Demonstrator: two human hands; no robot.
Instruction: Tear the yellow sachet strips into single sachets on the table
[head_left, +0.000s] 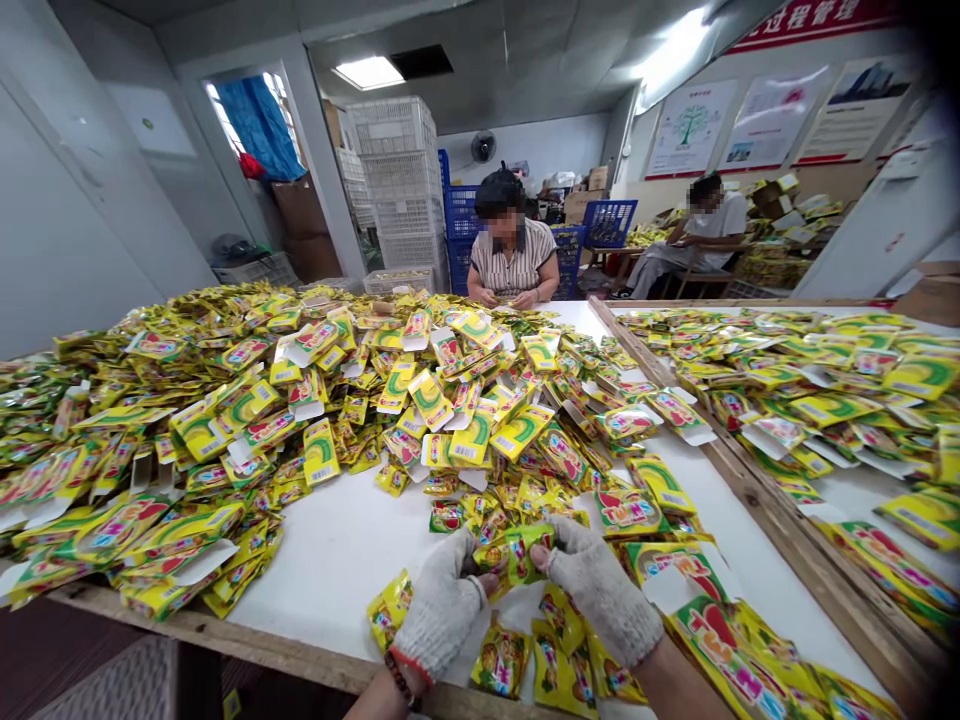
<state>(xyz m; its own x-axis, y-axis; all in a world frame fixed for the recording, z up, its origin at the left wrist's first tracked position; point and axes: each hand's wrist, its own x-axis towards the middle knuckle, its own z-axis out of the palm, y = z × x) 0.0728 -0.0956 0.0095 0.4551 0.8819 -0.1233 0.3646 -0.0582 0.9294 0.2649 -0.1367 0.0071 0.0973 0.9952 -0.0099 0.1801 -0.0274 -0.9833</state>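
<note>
Both my hands wear whitish knit gloves with bare fingertips. Between them is a small shiny yellow and green candy packet (514,556), just above the white tabletop. My left hand (444,598) pinches its left end, and my right hand (596,585) pinches its right end. Similar yellow packets (501,660) lie on the table under and between my wrists. Another packet (390,608) rests beside my left hand. Just beyond my fingers, more small packets merge into the big pile. Flat yellow printed boxes (686,570) lie to the right of my right hand.
A large heap of yellow boxes and packets (405,400) spreads across the table (330,560). A wooden strip (739,480) divides off another heap (840,380) on the right. Across the table sits a person (514,250); another person (697,235) sits farther back. White crates (397,170) stand stacked behind.
</note>
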